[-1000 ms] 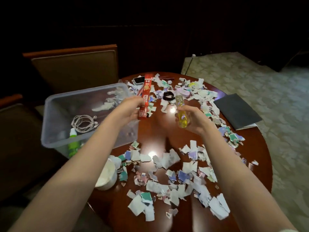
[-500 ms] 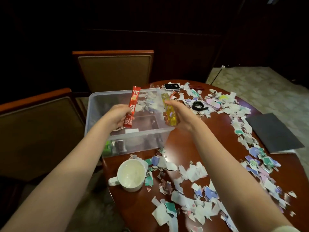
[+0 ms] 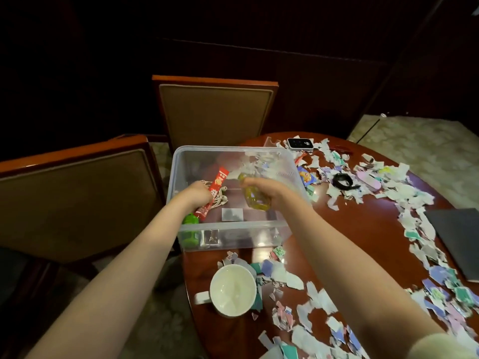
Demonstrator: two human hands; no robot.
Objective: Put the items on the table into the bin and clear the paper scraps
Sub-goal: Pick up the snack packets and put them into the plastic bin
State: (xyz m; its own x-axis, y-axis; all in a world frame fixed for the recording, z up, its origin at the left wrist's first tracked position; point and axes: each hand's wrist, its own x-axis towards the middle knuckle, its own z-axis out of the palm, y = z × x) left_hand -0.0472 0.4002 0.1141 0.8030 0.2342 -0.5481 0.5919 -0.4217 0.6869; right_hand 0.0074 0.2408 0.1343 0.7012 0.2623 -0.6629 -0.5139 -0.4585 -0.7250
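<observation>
Over the clear plastic bin (image 3: 228, 225), the left hand (image 3: 195, 194) grips a red sachet (image 3: 213, 194) (print unreadable) while the right hand (image 3: 261, 189) clasps a yellow bottle (image 3: 255, 200).

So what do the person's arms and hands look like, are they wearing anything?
Both forearms are bare, with no gloves on the left hand or right hand. No watch or rings show. A pale sleeve edge peeks in at the right arm's bottom corner.

Left hand (image 3: 198, 196) gripping red sachet (image 3: 213, 194), right hand (image 3: 261, 189) gripping yellow bottle (image 3: 255, 200), over bin (image 3: 233, 229)
</observation>
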